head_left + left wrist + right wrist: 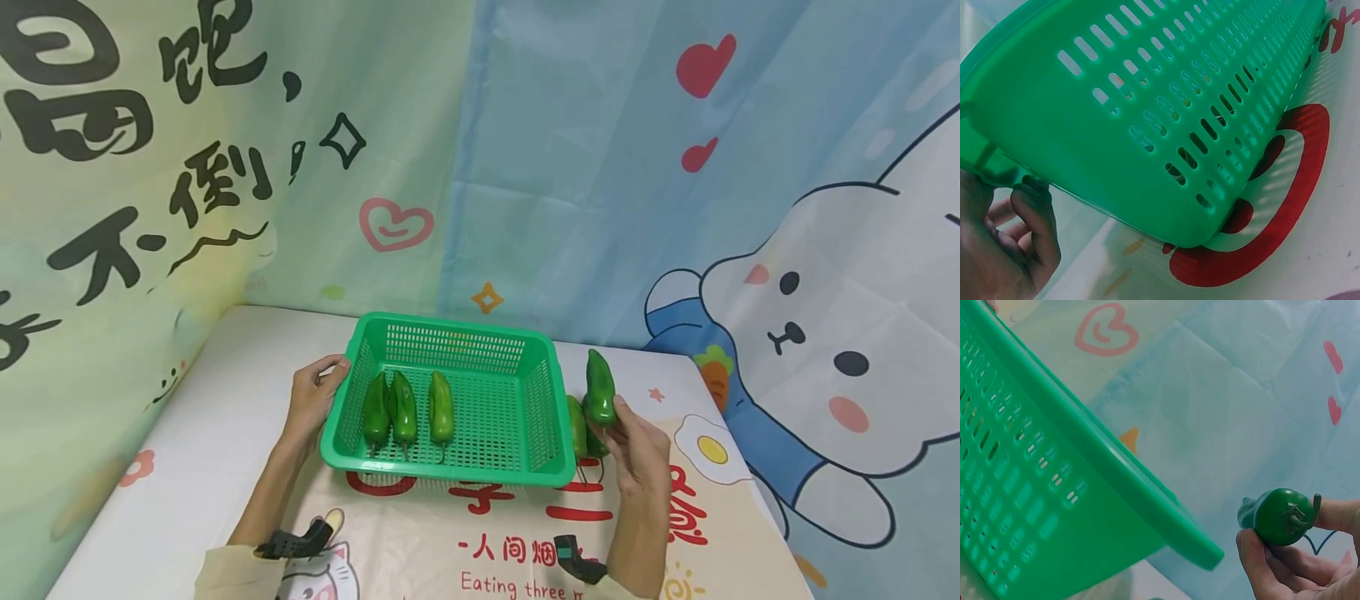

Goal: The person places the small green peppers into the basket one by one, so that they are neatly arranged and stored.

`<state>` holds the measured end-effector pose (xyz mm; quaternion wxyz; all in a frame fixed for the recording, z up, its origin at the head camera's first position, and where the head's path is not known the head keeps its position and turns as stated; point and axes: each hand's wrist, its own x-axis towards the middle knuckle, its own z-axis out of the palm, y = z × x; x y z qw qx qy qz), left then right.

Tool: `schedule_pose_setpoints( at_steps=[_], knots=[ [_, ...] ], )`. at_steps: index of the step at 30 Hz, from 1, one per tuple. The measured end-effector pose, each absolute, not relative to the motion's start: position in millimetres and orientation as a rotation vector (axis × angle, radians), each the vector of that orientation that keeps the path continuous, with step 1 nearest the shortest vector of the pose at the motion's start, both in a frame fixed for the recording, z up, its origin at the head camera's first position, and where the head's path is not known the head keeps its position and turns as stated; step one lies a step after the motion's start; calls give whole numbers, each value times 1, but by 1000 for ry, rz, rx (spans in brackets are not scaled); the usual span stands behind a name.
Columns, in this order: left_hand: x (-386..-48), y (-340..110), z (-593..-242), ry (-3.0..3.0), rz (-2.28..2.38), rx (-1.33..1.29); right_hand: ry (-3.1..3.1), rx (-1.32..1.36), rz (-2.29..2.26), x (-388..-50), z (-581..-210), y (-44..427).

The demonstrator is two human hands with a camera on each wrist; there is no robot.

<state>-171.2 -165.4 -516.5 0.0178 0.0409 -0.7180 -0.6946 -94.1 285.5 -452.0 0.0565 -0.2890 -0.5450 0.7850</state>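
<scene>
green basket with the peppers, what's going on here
A person's right hand holds up a green pepper just outside the right side of the basket, while the left hand grips the basket's left rim. Three peppers lie inside, toward the left. Two more sit on the table by the basket's right side, partly hidden.

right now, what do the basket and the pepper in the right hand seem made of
The basket looks like moulded plastic with a slight sheen: uniform green, rounded rim, regular slots through its walls. The pepper in the right hand has smooth, glossy skin with bright highlights and a curved stem; probably fresh vegetable flesh, though a moulded imitation can't be ruled out.
</scene>
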Motion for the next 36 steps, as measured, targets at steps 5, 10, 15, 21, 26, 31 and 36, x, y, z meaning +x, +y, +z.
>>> schedule_pose_setpoints(
  at_steps=[5, 10, 15, 21, 26, 31, 36],
  knots=[
    [-172, -165, -516, -2232, -2157, 134, -1672, -814, 2407, -94, -449, 279],
    [-171, -165, -517, -2230, -2165, 146, -1715, -743, 2401, -97, -446, 269],
    [-172, -166, -516, -2227, -2172, 155, -1752, -745, 2394, -101, -445, 260],
    [-172, -165, -517, -2226, -2173, 157, -1802, -699, 2400, -104, -441, 248],
    [-171, -166, -517, -2226, -2175, 144, -1813, -669, 2406, -107, -441, 239],
    [-171, -166, -517, -2223, -2182, 137, -1798, -638, 2439, -110, -442, 231],
    [-171, -167, -517, -2230, -2186, 133, -1814, -606, 2438, -114, -443, 223]
  ],
)
